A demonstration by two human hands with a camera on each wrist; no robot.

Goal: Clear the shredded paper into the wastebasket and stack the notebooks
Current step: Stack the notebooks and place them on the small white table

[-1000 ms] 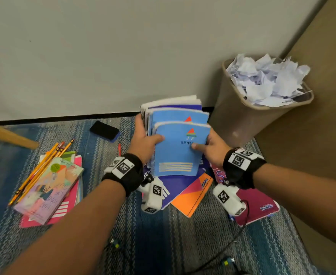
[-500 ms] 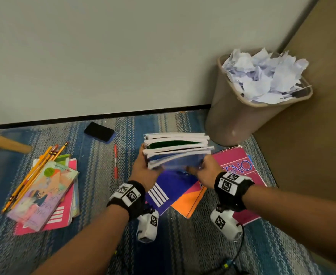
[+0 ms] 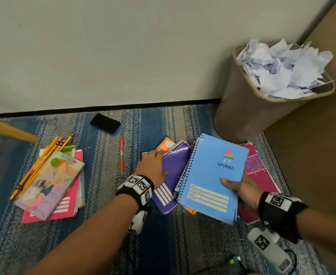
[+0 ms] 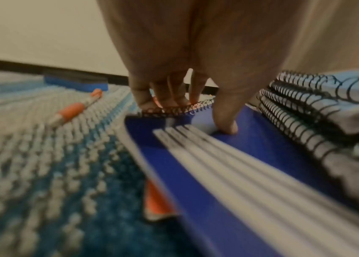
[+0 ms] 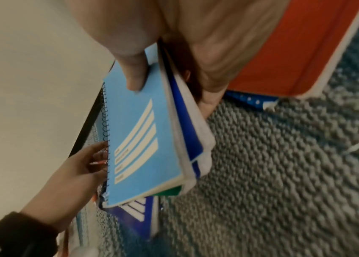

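Observation:
My right hand [image 3: 240, 189] [image 5: 169, 92] grips a stack of spiral notebooks [image 3: 212, 175] [image 5: 143, 139], light blue one on top, thumb on the cover and fingers beneath. It hovers over a pink notebook [image 3: 262, 175] on the rug. My left hand [image 3: 152, 165] [image 4: 196, 114] holds the far corner of a purple notebook [image 3: 175, 169] [image 4: 268, 137], fingers curled over its spiral edge, thumb on the cover. An orange notebook [image 3: 166, 144] peeks out beneath it. The brown wastebasket [image 3: 242, 116] at the back right brims with torn white paper [image 3: 282, 72].
A red pen [image 3: 121, 155] and a black-topped blue block [image 3: 105, 123] lie on the striped rug left of the notebooks. Further left is a pile of books [image 3: 52, 185] with pencils [image 3: 42, 165] on top. A wooden leg [image 3: 8, 132] crosses the far left; a brown panel [image 3: 312, 155] walls the right.
Both hands held the stack upright, then lowered it. Now the left hand has let go and moved onto the purple notebook; the right hand alone holds the stack, shifted right.

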